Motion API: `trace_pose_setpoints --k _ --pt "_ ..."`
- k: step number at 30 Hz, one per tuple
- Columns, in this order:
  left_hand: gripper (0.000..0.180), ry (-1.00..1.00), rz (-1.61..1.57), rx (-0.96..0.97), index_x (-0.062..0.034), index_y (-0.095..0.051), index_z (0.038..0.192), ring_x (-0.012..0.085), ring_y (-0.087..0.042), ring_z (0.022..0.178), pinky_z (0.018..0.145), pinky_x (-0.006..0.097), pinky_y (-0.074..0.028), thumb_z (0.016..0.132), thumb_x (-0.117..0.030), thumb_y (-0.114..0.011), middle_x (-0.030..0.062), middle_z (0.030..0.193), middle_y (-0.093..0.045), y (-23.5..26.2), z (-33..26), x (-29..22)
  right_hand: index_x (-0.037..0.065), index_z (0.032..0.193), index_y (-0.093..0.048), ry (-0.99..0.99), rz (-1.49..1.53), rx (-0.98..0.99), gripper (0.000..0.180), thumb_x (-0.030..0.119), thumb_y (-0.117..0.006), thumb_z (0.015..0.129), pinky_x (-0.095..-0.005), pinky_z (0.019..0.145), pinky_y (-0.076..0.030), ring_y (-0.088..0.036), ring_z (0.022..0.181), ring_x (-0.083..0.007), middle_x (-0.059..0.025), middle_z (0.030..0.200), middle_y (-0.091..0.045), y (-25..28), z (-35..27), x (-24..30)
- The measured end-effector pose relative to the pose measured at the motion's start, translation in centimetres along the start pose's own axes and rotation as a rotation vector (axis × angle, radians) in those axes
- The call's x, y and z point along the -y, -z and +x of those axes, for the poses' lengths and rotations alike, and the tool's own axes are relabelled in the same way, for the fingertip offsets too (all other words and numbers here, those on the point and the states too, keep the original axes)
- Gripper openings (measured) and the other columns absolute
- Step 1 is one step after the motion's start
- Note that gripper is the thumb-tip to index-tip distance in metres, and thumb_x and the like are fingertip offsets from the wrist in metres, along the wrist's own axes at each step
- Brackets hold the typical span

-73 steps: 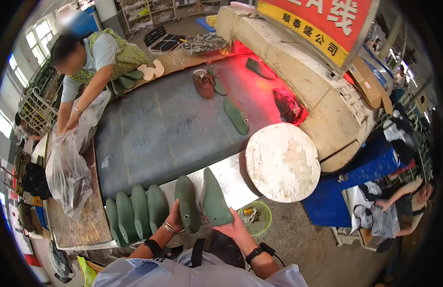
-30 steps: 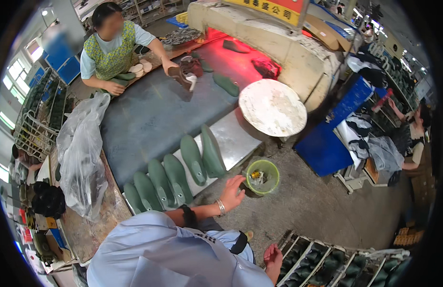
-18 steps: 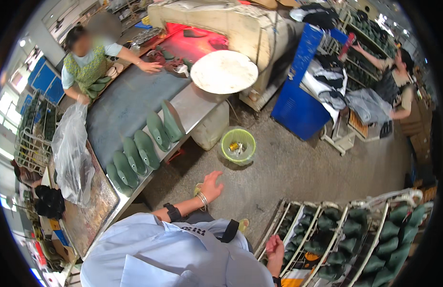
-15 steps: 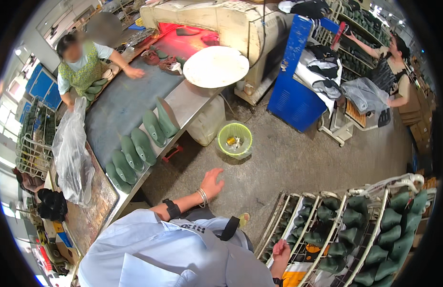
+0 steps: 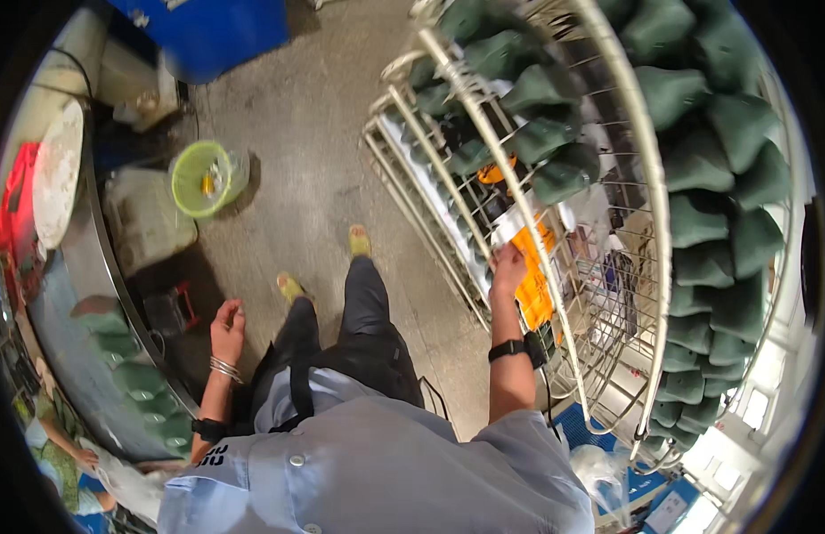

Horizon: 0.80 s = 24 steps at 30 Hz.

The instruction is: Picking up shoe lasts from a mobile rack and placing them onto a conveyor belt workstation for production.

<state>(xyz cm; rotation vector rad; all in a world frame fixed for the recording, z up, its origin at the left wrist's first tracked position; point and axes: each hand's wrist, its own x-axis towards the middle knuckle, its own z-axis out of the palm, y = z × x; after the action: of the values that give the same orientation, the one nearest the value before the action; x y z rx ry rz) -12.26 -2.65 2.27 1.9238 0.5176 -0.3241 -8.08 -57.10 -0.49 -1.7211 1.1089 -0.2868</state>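
Note:
My left hand (image 5: 227, 331) hangs over the floor beside the table edge, its fingers loosely bent and holding nothing visible. My right hand (image 5: 508, 270) is at the side of a white metal rack (image 5: 659, 231), against an orange and white sheet-like thing (image 5: 534, 289). Its fingers are bent and partly blurred; whether they touch the rack cannot be made out. Dark green shoe lasts (image 5: 565, 173) sit in rows on the rack's shelves. More green lasts (image 5: 138, 381) stand in a row along the metal-edged table (image 5: 118, 289) on the left.
A yellow-green bin (image 5: 197, 214) with some litter stands on the floor between table and rack. Beside it is a whitish plastic container (image 5: 145, 222) under the table. A blue cabinet (image 5: 212, 31) is at the far left. Another person's arm (image 5: 69, 445) shows beyond the table.
My view has turned right, toward the rack, so the table now lies at the left rim. My right hand has moved forward along the rack; my left hand's fingers are more bent.

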Motion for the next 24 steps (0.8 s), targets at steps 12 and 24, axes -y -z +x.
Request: trace_pose_setpoints --k 12,24 --pt "0.022 0.429 -0.125 -0.097 0.0029 -0.056 0.100 0.0107 -0.053 0.087 0.080 0.024 -0.040 0.084 -0.011 -0.053 0.0030 0.091 -0.059 2.1 -6.8 7.1 -0.008 0.130 -0.026 -0.124 -0.329 -0.120 0.096 0.048 -0.069 0.065 -0.0363 0.092 -0.037 -0.045 0.110 -0.0315 -0.0221 0.125 -0.042 -19.2 6.0 12.5" --pt "0.021 0.500 -0.313 -0.243 -0.0040 -0.062 0.098 0.0095 -0.056 0.076 0.069 0.024 -0.046 0.081 -0.013 -0.055 0.0044 0.085 -0.064 -1.1 -8.8 8.1 0.005 0.126 -0.040 0.606 -2.200 0.261 0.059 0.033 -0.059 0.077 -0.0408 0.097 -0.032 -0.044 0.114 -0.0281 -0.0202 0.123 -0.045 -18.2 10.8 12.3"
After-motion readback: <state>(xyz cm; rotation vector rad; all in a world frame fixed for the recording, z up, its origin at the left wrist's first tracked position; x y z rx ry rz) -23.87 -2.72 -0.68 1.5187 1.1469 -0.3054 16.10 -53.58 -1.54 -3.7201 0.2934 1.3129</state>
